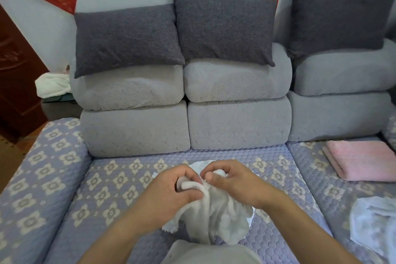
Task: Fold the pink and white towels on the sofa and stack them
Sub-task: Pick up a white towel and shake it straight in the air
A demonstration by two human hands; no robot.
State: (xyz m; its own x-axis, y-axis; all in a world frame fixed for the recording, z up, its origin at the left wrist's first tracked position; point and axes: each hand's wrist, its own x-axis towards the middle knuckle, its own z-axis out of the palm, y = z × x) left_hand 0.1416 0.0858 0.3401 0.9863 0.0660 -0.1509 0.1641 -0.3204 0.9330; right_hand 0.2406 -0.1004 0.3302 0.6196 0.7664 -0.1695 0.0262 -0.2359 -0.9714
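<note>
Hands [169,186] [233,180] gripping white towel [216,218], no writing

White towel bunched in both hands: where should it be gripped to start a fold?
By two neighbouring corners, probably. The white towel hangs crumpled below the left hand and right hand, which pinch it close together, so spreading outward along its top edge should open it flat.

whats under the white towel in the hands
Both hands, left hand and right hand, hold the bunched white towel over the patterned sofa seat. More white cloth peeks out beneath it. The towel hides how far that cloth extends.
</note>
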